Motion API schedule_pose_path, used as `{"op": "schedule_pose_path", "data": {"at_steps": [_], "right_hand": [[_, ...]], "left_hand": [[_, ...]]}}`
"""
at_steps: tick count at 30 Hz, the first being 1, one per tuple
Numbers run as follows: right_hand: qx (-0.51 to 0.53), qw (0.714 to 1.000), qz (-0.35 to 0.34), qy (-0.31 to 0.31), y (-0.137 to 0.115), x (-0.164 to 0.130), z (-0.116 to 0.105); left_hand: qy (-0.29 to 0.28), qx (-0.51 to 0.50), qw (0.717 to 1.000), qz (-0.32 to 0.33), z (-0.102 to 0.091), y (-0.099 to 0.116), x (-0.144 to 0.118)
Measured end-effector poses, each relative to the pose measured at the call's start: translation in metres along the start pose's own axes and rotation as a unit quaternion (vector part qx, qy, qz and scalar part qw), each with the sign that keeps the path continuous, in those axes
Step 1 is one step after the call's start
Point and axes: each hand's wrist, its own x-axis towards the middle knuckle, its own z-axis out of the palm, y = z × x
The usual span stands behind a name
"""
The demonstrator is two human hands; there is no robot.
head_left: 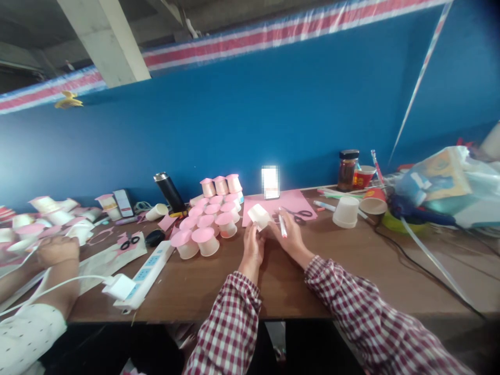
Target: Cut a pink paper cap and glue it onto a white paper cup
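Blue wall backs a brown bench (203, 291) where a co-worker's hand (57, 250) rests at far left, beside a power strip (150, 271) and pink-topped cups (211, 219). At centre, the left hand (253, 249) pinches a small paper cup (259, 215) above the bench. Just right, the right hand (289, 234) is closed around a marker (282, 225), with scissors (299, 213) on pink paper (291, 200) behind.

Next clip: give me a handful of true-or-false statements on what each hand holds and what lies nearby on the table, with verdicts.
1. The left hand holds a small white paper cup. True.
2. The right hand holds scissors. False: it holds a marker; the scissors lie on the pink paper sheet.
3. Pink-topped cups are grouped left of the hands. True.
4. The power strip sits at the table's right end. False: it lies left, near another person's arm.
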Motion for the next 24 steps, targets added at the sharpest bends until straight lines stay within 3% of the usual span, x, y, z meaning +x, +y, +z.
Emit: {"op": "schedule_pose_path", "data": {"at_steps": [16, 24], "right_hand": [[0.020, 0.999, 0.029, 0.007, 0.0004, 0.0025, 0.0018], [0.011, 0.999, 0.040, -0.008, 0.0053, 0.0023, 0.0044]], "left_hand": [[-0.011, 0.003, 1.000, 0.017, 0.0058, 0.0039, -0.0039], [0.013, 0.018, 1.000, 0.020, 0.0026, -0.0015, -0.0018]]}}
